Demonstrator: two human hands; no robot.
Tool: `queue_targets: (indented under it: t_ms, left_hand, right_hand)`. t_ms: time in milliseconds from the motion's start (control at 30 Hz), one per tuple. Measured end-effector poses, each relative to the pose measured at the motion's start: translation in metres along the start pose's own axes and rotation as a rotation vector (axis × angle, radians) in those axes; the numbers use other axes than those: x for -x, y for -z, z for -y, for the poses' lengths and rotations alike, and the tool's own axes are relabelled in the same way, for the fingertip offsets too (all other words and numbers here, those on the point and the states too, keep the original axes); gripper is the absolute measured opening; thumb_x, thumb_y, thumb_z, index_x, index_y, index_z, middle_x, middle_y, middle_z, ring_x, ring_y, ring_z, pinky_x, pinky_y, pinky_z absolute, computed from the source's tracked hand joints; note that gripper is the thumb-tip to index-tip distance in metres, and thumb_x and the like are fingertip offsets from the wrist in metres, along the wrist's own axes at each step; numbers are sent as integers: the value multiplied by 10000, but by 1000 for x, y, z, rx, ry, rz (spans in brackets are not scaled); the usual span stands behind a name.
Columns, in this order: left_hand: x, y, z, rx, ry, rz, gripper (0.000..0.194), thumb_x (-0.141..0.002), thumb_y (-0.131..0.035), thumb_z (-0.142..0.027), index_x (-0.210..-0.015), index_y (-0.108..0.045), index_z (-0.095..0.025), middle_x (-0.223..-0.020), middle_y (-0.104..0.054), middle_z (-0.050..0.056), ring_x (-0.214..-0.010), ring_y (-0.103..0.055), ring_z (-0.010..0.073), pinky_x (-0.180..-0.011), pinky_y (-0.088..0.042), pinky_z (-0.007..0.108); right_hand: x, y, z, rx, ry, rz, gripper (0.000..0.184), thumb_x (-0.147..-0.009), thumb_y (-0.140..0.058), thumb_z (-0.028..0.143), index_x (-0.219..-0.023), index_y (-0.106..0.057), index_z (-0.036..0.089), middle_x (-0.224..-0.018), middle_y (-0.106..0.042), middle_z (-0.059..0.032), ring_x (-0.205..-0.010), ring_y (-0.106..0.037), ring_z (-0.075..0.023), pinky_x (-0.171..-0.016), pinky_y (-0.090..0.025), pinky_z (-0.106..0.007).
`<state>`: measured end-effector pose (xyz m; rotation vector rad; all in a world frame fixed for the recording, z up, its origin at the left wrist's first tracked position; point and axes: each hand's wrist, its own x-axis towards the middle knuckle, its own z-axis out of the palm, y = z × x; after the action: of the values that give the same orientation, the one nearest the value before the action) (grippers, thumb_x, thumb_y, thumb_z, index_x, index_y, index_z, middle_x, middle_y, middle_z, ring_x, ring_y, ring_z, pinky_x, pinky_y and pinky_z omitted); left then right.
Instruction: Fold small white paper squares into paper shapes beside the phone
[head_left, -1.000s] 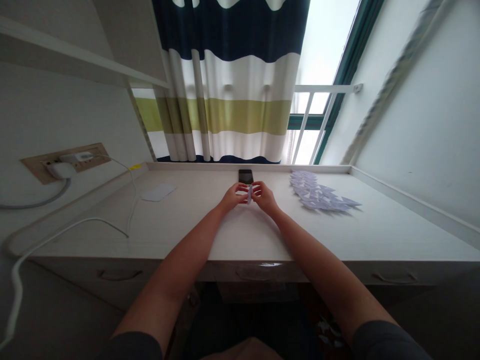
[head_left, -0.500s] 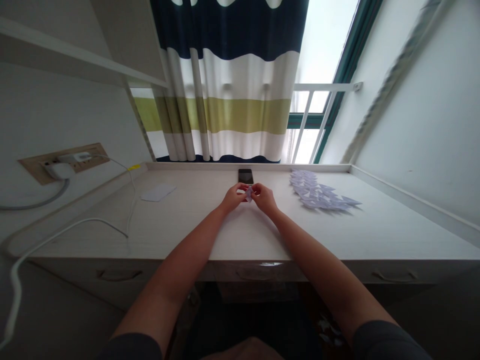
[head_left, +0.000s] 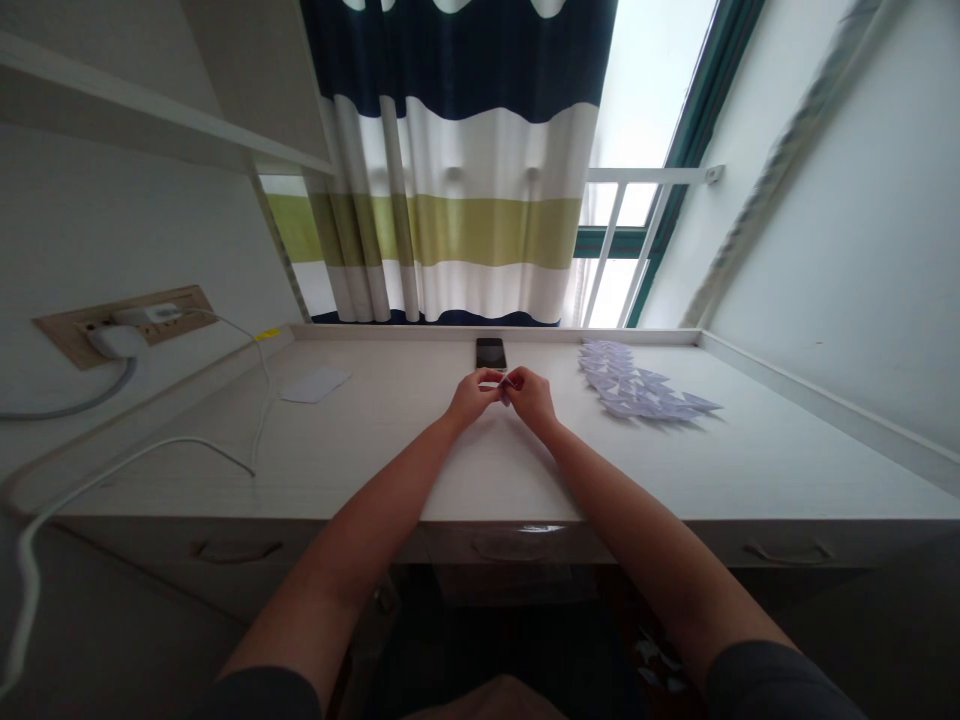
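A small folded piece of paper (head_left: 505,390), pale lilac-white, is pinched between my two hands over the middle of the desk. My left hand (head_left: 475,395) grips it from the left with bent fingers. On the other side my right hand (head_left: 530,396) pinches it between thumb and fingers. Most of the paper is hidden by the fingertips, so its exact fold cannot be made out. Just beyond the hands lies a dark phone (head_left: 491,353). To the right sits a pile of pointed folded paper pieces (head_left: 637,385), and some flat paper sheets (head_left: 316,384) lie to the left.
The white desk (head_left: 495,480) has a raised rim at the back and drawers below its front edge. A white cable (head_left: 262,410) runs over the left side from a wall socket (head_left: 124,325). A striped curtain (head_left: 480,230) hangs behind.
The paper has turned between my fingers, and less of it shows now. My left fingers have shifted slightly to the right, closer to my right hand.
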<state>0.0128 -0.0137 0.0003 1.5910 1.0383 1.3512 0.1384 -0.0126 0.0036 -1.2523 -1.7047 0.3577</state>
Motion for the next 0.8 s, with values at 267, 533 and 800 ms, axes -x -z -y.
queue_targets:
  t_ms: [267, 533, 800]
  left_hand:
    - [1, -4, -7, -137, -30, -121, 202, -589, -517, -32, -744, -595, -135, -774, -634, 37, -705, -606, 157, -679, -505, 303]
    - [4, -11, -7, -152, -71, -141, 232, -591, -498, -12, -738, -610, -153, -785, -647, 27, -730, -602, 144, -710, -504, 284]
    - [5, -12, -6, -214, -107, -123, 225, -618, -508, -37, -776, -620, -150, -813, -654, 42, -753, -613, 162, -739, -495, 308]
  right_hand:
    - [0, -2, 2, 29, 42, -15, 7, -624, -502, 185, -626, -496, 182, -571, -539, 16, -540, -455, -118, -538, -351, -241]
    - [0, -4, 1, 68, 11, -64, 37, -619, -493, 187, -643, -466, 193, -599, -545, 1, -560, -467, -137, -547, -361, -257]
    - [0, -5, -1, 50, -1, -66, 35, -640, -494, 215, -666, -503, 193, -632, -572, -10, -590, -498, -145, -560, -382, -265]
